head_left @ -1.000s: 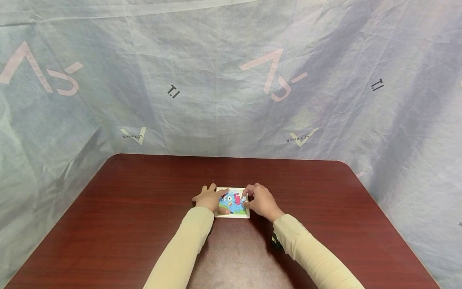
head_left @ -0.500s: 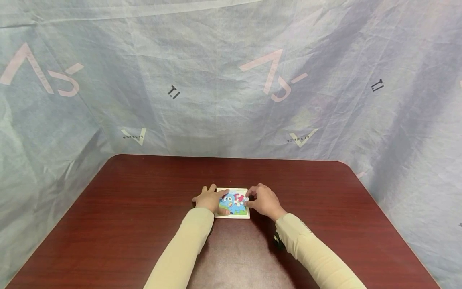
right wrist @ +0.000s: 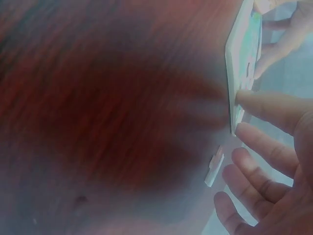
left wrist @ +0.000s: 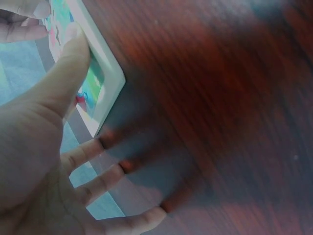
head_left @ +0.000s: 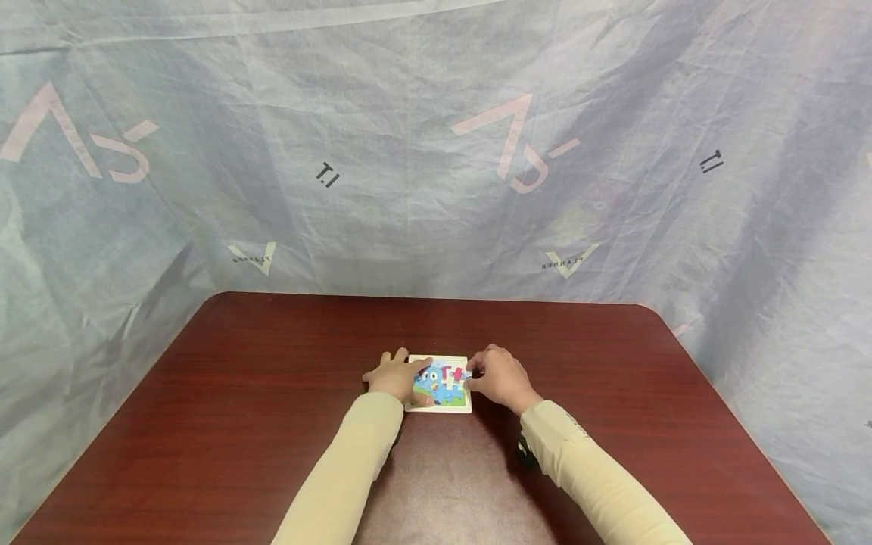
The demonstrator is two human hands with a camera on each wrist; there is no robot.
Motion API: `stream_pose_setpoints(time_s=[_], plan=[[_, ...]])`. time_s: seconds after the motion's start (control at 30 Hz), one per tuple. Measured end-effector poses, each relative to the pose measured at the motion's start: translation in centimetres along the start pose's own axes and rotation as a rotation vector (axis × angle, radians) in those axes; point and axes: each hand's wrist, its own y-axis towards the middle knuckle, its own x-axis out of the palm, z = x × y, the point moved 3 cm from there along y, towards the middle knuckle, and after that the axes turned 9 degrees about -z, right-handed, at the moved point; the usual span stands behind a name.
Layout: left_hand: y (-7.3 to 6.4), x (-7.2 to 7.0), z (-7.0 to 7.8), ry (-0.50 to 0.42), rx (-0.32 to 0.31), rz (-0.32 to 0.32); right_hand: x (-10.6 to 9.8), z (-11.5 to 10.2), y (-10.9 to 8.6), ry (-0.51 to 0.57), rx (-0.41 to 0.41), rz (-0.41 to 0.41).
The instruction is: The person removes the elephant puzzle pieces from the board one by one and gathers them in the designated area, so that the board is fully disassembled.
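Observation:
A wooden tray puzzle [head_left: 446, 409] with a cartoon picture of a blue creature lies flat on the table. My left hand [head_left: 395, 376] rests at its left side, thumb on the picture and the other fingers spread on the tabletop, as the left wrist view also shows. At the right edge, the thumb and forefinger of my right hand [head_left: 502, 378] pinch a puzzle piece [head_left: 468, 375] with pale blue on it. A red-and-white patch [head_left: 455, 376] shows beside those fingertips. In the right wrist view, a loose puzzle piece [right wrist: 214, 167] lies on the table under the curled fingers.
The dark red wooden table [head_left: 272, 363] has rounded far corners. Behind it hangs a grey printed cloth [head_left: 409, 151], which also runs along both sides. A small dark object [head_left: 524, 452] shows beneath the right sleeve.
My right hand has shifted slightly right with the pinched piece. The red-and-white patch beside its fingertips has turned and now shows more fully. The left hand stays still.

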Motion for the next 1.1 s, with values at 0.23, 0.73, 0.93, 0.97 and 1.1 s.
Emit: stream_pose_setpoints(time_s=[0.23,0.73,0.93,0.97,1.1], plan=[[-0.2,0.0,0.1,0.008,0.004,0.014,-0.3,0.1,-0.1,0.009,0.011,-0.04],[-0.3,0.0,0.2,0.018,-0.004,0.013,-0.7,0.6,0.0,0.028,-0.039,-0.045],[-0.2,0.0,0.2,0.012,-0.007,0.011,-1.3,0.9,0.0,0.024,-0.096,-0.025],[-0.2,0.0,0.1,0.012,-0.007,0.01,-1.4,0.9,0.0,0.027,-0.1,-0.025],[-0.1,0.1,0.0,0.008,-0.007,0.008,-1.7,1.0,-0.2,0.045,-0.11,-0.032]])
